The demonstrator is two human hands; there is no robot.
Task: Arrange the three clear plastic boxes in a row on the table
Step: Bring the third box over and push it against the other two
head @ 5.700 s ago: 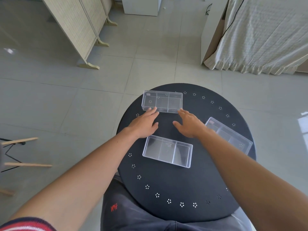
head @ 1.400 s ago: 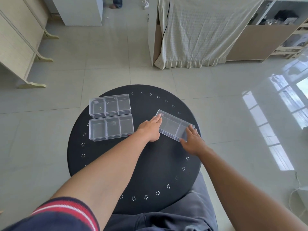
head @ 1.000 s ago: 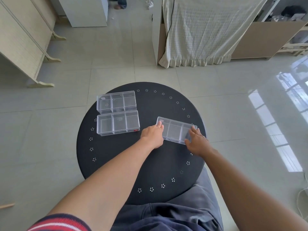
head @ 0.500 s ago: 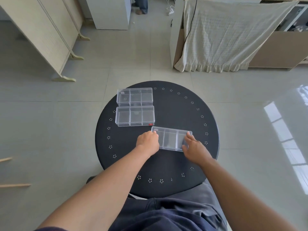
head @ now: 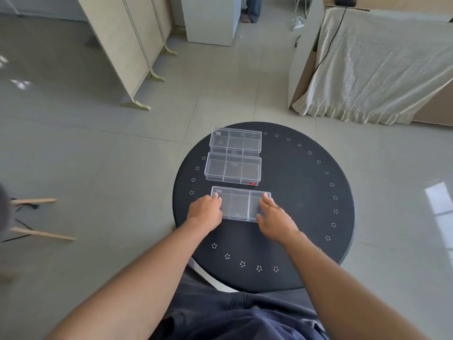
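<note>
Three clear plastic boxes with inner dividers lie on a round black table (head: 301, 192). The far box (head: 235, 141) and the middle box (head: 232, 169) sit close together, one behind the other, on the table's left half. The near box (head: 239, 206) lies just in front of the middle one, shifted slightly right. My left hand (head: 206, 213) grips its left end and my right hand (head: 273, 217) grips its right end. The box rests on or just above the tabletop; I cannot tell which.
The table's right half is bare, with a ring of small hole patterns near the rim. On the tiled floor stand a folding screen (head: 127, 45) at the back left, a cloth-draped unit (head: 375, 67) at the back right, and wooden chair legs (head: 36, 217) at the left.
Both hands have carried the third box from the table's right side leftward and turned it square, so that it now lies right in front of the middle box. The other two boxes have stayed put.
</note>
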